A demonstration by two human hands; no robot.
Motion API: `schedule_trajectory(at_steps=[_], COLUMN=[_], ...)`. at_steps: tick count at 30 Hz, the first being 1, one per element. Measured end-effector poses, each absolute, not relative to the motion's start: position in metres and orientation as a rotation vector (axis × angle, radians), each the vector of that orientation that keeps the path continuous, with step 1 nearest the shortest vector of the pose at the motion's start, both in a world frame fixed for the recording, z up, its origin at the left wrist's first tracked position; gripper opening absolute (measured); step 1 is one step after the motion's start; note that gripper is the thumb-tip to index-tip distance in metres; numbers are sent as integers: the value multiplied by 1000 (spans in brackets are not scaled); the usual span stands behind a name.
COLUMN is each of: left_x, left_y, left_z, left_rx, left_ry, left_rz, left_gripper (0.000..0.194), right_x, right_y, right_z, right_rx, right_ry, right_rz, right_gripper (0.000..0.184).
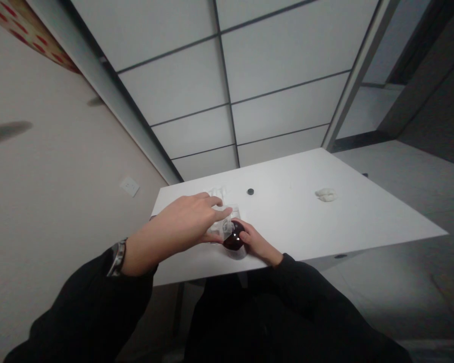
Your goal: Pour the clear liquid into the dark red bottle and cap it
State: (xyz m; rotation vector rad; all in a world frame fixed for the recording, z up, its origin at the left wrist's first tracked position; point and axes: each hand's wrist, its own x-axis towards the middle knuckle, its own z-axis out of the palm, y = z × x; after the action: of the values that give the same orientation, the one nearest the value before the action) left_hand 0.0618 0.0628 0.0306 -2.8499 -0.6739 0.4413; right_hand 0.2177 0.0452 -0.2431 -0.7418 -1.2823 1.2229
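Slippage looks like the main risk: the dark glossy round object (233, 238) sits on the white worktop (287, 212) under the right hand's (259, 244) curled fingers, and the left hand's (185, 222) wide-spread fingers over the crinkly clear plastic (216, 225) could knock it loose.

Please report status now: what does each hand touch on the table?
Left hand: fingers on clear plastic. Right hand: against dark round object. Small black disc apart on white table.
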Motion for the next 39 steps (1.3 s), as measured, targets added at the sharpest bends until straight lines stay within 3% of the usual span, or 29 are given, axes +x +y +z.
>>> schedule_trajectory(at_steps=[9,14,17,20,24,29,33,39], left_x=[0,-24,-29,-27,-23,-23,-24,-16], left_y=[69,63,59,53,40,31,35,49], left_z=[-31,-93,-141,-182,-208,-203,-191,-169], left_rx=[-3147,-3270,-3000,-2687,-2522,-2459,-2523,-2773], left_ry=[-1026,-1647,-2020,-2195,-2276,-2214,-2218,-2001], left_rz=[-317,-1354,-2150,-2592,-2922,-3275,-3190,-2869], left_gripper=[59,66,79,75,83,103,113,89], right_x=[218,218,219,221,223,222,221,221], right_y=[42,42,43,44,42,41,42,40], right_z=[-244,-249,-251,-254,-258,-260,-260,-254], right_rx=[-758,-774,-778,-776,-774,-737,-733,-766], right_ry=[-1301,-1304,-1315,-1315,-1294,-1267,-1250,-1264], right_rz=[1222,1202,1198,1214,1220,1281,1278,1237], right_gripper=[89,86,88,91,90,91,93,88])
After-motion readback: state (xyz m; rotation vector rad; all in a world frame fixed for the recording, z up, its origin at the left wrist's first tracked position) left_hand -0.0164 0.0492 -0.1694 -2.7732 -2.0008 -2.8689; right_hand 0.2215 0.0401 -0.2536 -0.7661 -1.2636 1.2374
